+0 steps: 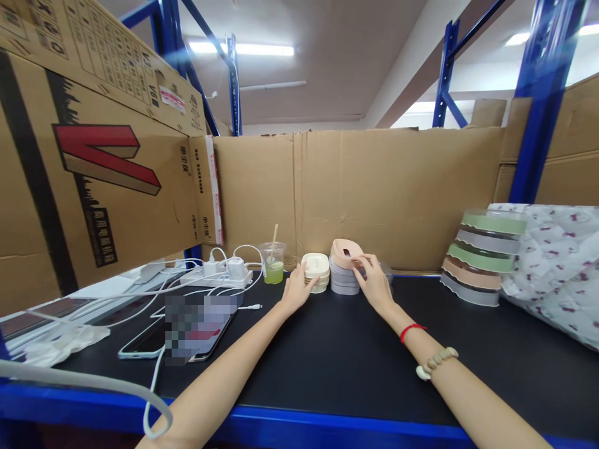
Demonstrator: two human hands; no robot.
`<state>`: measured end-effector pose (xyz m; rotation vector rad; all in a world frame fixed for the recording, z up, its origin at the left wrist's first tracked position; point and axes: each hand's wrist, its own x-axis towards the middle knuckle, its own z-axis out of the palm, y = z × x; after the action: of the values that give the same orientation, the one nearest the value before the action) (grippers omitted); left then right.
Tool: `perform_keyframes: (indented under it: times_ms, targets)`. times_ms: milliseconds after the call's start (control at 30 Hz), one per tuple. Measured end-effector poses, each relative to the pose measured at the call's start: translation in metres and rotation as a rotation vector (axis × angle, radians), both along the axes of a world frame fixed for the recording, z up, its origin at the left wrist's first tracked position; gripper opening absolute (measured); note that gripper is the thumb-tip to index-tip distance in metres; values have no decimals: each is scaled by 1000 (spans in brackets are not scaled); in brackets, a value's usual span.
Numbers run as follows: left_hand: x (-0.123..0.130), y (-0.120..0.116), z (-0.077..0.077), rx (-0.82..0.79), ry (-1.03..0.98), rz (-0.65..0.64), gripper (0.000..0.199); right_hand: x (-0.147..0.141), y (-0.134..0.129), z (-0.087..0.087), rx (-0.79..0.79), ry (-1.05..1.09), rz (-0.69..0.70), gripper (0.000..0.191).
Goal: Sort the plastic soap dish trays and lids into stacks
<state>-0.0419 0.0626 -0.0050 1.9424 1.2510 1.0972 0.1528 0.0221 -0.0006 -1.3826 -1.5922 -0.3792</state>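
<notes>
Against the cardboard at the back of the black surface stand two short stacks of small rounded plastic pieces. My left hand [296, 289] is at the cream stack [318, 264], fingers along its left side and thumb across its front. My right hand [375, 282] pinches the right edge of a peach rounded piece [344, 252] with a small dark opening. That peach piece sits tilted on top of the grey-lavender stack [344, 280]. The undersides of both stacks' pieces are hidden.
Left of the stacks are a cup of green drink [274, 269], a power strip [218, 277] with white cables, and two phones [145, 340]. At right stands a stack of scalloped green, grey and peach pieces [482, 262] beside a patterned bag [556, 268]. A large carton [121, 206] rises at left.
</notes>
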Motion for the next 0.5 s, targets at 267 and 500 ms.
perform_keyframes:
  times_ms: [267,500]
  targets:
    - [0,9,-8,260,187,41,49,-1,-4,3,1,-64,-38,28]
    - [16,-17,-7,659,309,-244,29,10,-11,11,-10,-87,-164,26]
